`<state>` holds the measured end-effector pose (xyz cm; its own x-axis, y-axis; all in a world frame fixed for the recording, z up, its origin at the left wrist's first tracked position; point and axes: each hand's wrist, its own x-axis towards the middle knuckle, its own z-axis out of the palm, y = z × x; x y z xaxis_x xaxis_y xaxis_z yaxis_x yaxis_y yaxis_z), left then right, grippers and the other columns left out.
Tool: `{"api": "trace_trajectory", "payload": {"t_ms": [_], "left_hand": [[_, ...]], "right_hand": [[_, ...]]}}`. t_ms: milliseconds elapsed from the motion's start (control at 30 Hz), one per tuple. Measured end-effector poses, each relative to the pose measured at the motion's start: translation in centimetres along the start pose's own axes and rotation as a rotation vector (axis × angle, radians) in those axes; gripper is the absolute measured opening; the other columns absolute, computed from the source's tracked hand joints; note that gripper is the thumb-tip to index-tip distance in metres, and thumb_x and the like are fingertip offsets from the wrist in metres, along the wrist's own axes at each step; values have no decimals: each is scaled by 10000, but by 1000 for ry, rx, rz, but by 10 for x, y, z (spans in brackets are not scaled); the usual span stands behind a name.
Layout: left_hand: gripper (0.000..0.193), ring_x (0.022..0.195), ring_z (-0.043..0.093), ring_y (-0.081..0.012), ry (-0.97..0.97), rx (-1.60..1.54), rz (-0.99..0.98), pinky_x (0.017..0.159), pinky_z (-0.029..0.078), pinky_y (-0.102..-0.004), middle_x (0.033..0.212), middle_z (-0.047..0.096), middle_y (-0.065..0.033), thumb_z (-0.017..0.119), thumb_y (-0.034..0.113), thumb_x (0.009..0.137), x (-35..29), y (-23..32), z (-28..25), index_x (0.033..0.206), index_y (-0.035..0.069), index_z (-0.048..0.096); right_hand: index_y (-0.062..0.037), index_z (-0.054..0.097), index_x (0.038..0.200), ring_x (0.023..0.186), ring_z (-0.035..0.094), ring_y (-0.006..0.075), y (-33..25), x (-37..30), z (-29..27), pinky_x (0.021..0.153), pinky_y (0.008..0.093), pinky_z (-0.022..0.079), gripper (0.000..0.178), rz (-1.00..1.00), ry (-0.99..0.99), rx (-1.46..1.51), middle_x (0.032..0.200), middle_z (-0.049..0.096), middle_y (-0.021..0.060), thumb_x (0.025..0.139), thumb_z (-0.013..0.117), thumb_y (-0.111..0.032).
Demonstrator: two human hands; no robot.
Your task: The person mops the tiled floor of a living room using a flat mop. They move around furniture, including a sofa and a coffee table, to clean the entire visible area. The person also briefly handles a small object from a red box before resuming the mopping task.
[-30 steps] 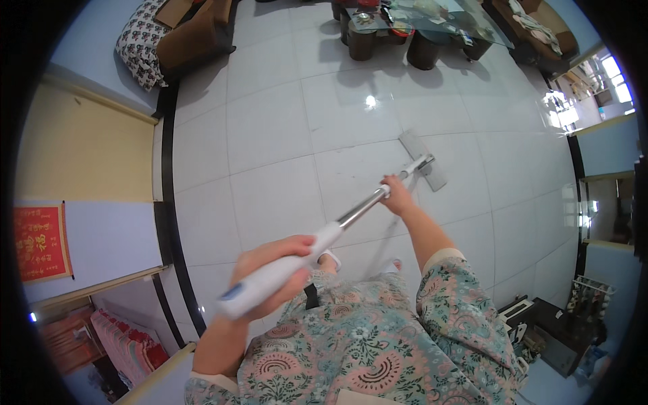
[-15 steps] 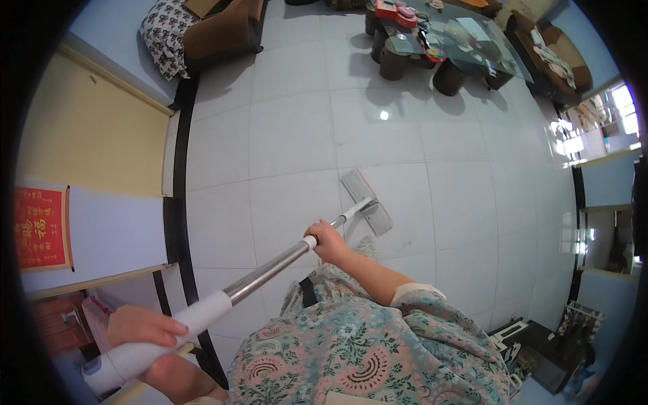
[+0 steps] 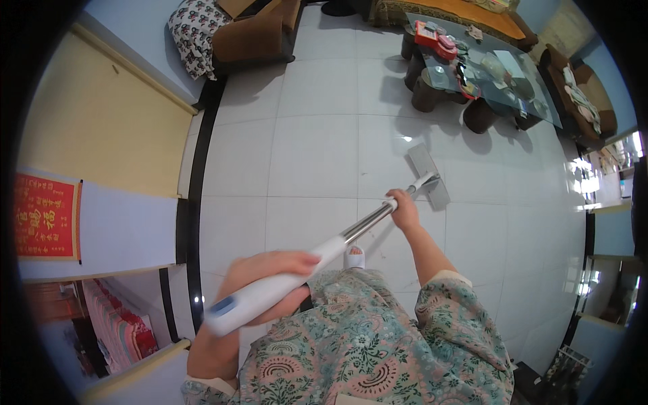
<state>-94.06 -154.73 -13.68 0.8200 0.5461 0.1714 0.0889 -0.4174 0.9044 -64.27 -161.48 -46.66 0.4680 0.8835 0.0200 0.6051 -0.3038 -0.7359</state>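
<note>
A flat mop point(image 3: 368, 225) slants across the view, its metal pole running from a thick white handle at lower left up to a grey rectangular head. My left hand point(image 3: 264, 270) is wrapped round the white handle, thumb and fingers on either side, slightly blurred. Farther up the pole, my right hand point(image 3: 403, 208) grips it just beyond a white collar. The mop head point(image 3: 423, 162) rests flat on the pale tiled floor point(image 3: 317, 158), ahead and right of my body. My foot in a white slipper point(image 3: 354, 258) shows beneath the pole.
At the far right stands a glass-topped table point(image 3: 499, 81) on dark round legs, loaded with several items. A brown armchair point(image 3: 253, 40) sits far left, another armchair point(image 3: 587, 94) far right. Along the left run a cream door point(image 3: 101, 115) and a red wall hanging point(image 3: 47, 216).
The mop head has slid forward and to the right. Both hands went with it, the left swinging up and inward from the lower left. A slippered foot has come into sight.
</note>
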Motion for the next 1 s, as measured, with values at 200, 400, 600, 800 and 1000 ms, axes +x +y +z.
{"api": "trace_trajectory", "payload": {"t_ms": [200, 400, 600, 800, 1000], "left_hand": [[300, 827, 635, -182, 90, -91, -164, 711, 505, -266, 1046, 622, -153, 670, 37, 725, 6, -47, 23, 1011, 10, 582], [259, 840, 626, -187, 152, -67, -262, 735, 488, -257, 1027, 625, -168, 651, 16, 725, -38, -49, -28, 977, -8, 597], [256, 887, 611, -205, 277, -40, -414, 787, 461, -284, 1023, 622, -168, 630, 4, 700, -121, -10, -114, 954, -17, 603], [220, 925, 561, -221, 465, 183, -403, 822, 420, -327, 949, 594, -169, 607, 66, 711, -228, 11, -185, 903, -36, 575], [388, 687, 600, -328, 135, 569, -35, 724, 496, -374, 753, 586, -228, 609, 136, 603, -292, 54, -280, 906, -103, 570]], "right_hand": [[-47, 437, 1210, 1182, 419, 317, 50, 37, 48, 958, 371, 390, 558, 168, -102, -150, 1294, 426, 132, 716, 679, -144], [-46, 503, 1155, 1259, 336, 340, -19, 24, 71, 1055, 391, 299, 504, 175, -313, -168, 1323, 416, 144, 710, 688, -192], [-45, 548, 984, 1101, 457, 373, -117, -24, 149, 1048, 421, 296, 342, -71, -336, -74, 1085, 548, 147, 683, 669, -154], [-54, 539, 944, 1059, 480, 370, -221, -101, 238, 1043, 424, 295, 331, -131, -361, 34, 1023, 556, 138, 681, 685, -192], [-75, 536, 1006, 1109, 465, 339, -341, -155, 284, 902, 406, 426, 382, -144, -632, 68, 1108, 535, 95, 702, 685, -251]]}}
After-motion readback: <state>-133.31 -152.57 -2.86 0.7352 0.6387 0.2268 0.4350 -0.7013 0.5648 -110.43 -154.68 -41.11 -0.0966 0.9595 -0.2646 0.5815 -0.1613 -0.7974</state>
